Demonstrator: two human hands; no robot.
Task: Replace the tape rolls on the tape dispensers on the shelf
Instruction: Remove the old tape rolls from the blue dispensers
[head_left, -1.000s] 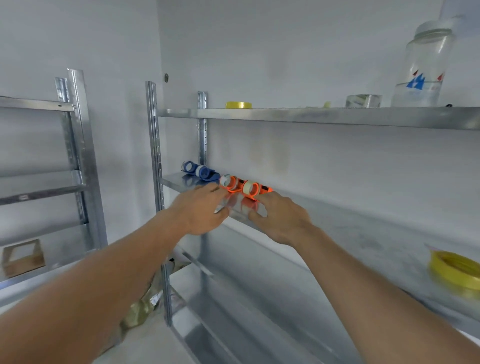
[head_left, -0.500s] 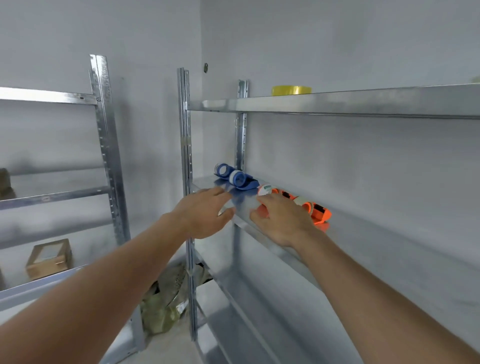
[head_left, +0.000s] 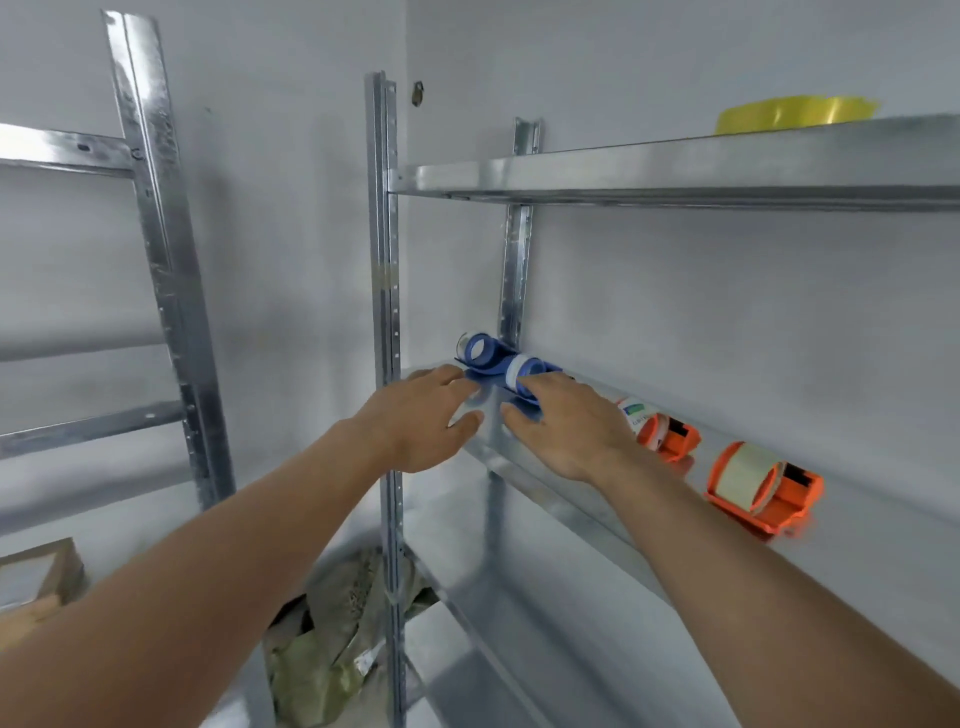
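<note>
Two blue tape dispensers lie at the left end of the middle metal shelf (head_left: 524, 470): the far one (head_left: 480, 351) by the back post, the near one (head_left: 519, 371) with a whitish roll. My right hand (head_left: 569, 423) reaches over the near blue dispenser, fingers extended and touching it. My left hand (head_left: 423, 415) hovers at the shelf's front edge beside it, fingers relaxed and empty. Two orange dispensers sit further right: one (head_left: 662, 428) partly behind my right wrist, one (head_left: 761, 486) with a pale roll in full sight. A yellow tape roll (head_left: 795, 111) lies on the top shelf.
A second metal rack (head_left: 161, 249) stands to the left, with a cardboard box (head_left: 36, 574) on its lower shelf. A crumpled greenish bag (head_left: 332, 654) lies on the floor by the front upright post (head_left: 387, 364). A lower shelf (head_left: 498, 623) runs below.
The view has swung left and closer. Both hands have moved left along the shelf, from the orange dispensers to the blue ones; the right hand now reaches the near blue dispenser.
</note>
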